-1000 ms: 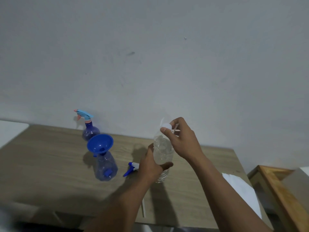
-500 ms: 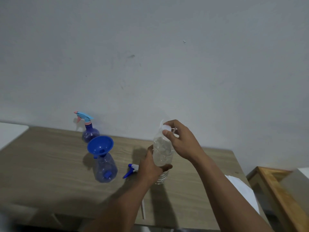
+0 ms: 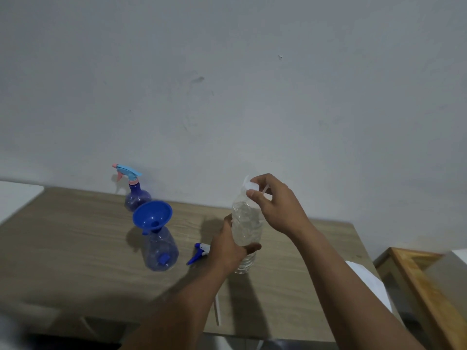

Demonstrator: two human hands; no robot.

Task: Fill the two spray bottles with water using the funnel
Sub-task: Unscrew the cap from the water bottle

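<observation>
A clear water bottle [image 3: 246, 223] stands on the wooden table [image 3: 63, 248]. My left hand [image 3: 227, 248] grips its lower body. My right hand [image 3: 275, 203] pinches its white cap [image 3: 251, 186] at the top. To the left, a blue funnel [image 3: 152, 215] sits in the neck of an open purple spray bottle [image 3: 161, 251]. Its blue and white spray head [image 3: 198, 252] lies on the table beside my left hand, with its white tube [image 3: 216, 309] running toward the front edge. A second purple spray bottle [image 3: 136, 195] with a light blue trigger stands near the wall.
A white sheet [image 3: 366, 281] hangs over the table's right edge. A wooden-framed piece of furniture [image 3: 417, 281] stands to the right of the table. A white surface [image 3: 17, 198] adjoins the table at the far left.
Both hands stay on the water bottle. My right hand's fingers have shifted slightly around the cap. The view has tilted a little.
</observation>
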